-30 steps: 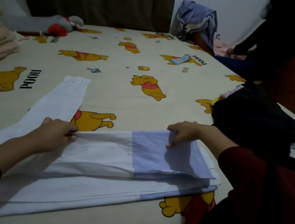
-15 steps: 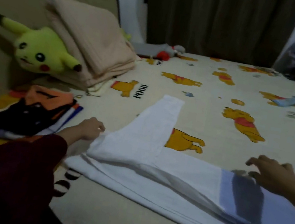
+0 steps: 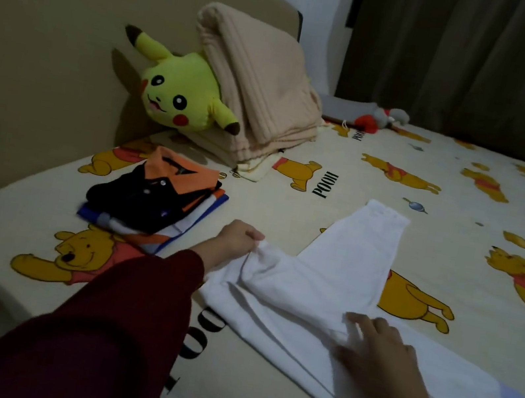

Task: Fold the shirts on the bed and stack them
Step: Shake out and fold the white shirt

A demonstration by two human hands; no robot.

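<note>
Lying across the near part of the bed (image 3: 380, 170), the white shirt (image 3: 288, 304) is partly folded lengthwise, with creases running through its body, a pale blue panel at its right end and one sleeve (image 3: 360, 246) stretched away toward the bed's middle. The left hand (image 3: 237, 239) pinches the shirt's left end in curled fingers, lifting the cloth slightly. The right hand (image 3: 377, 353) lies flat on the shirt's body with straight fingers, pressing it down. Just left of the left hand, near the bed's left edge, sits a stack of folded shirts (image 3: 152, 204), black and orange on top. Behind it rest a yellow plush toy (image 3: 178, 91) and a folded beige blanket (image 3: 256, 83).
</note>
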